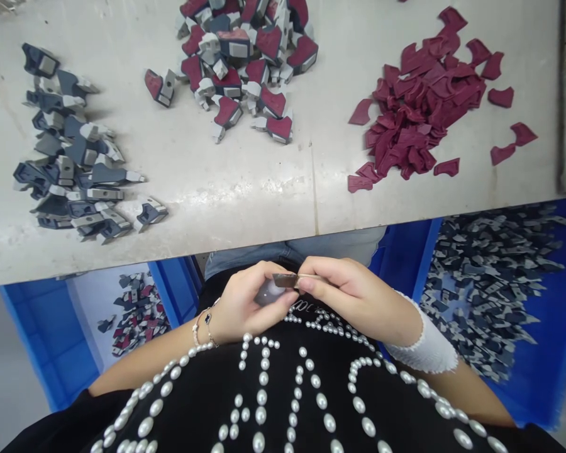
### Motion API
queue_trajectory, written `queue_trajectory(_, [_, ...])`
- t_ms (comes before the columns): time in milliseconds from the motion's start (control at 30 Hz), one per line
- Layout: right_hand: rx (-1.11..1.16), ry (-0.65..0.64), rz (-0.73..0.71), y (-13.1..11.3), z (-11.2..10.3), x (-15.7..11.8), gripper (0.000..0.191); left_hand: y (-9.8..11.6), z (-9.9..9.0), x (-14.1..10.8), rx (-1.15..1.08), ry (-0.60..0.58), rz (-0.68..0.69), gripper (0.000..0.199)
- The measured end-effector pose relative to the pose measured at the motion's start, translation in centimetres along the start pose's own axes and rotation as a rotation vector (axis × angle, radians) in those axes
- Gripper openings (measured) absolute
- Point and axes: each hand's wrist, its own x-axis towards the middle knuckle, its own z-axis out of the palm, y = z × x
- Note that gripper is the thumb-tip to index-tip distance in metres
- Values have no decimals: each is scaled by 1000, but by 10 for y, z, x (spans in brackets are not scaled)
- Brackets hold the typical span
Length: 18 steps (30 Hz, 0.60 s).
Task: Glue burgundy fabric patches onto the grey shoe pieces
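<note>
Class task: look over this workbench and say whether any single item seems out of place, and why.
One maroon-faced grey part lies alone on the white table, just left of the main heap, so it looks stray.

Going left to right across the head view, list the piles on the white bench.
Pile of grey parts → pile of grey parts with red pads → heap of loose dark red pieces
</note>
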Motion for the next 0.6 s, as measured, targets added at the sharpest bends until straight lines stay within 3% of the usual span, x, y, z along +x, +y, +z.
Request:
queue_trajectory(200, [36,61,-72,2,8,-4,26,4,1,0,23,7,-17,5])
queue_trajectory(600, [83,166,-91,9,15,-11,20,11,7,2,-34,51,-45,8])
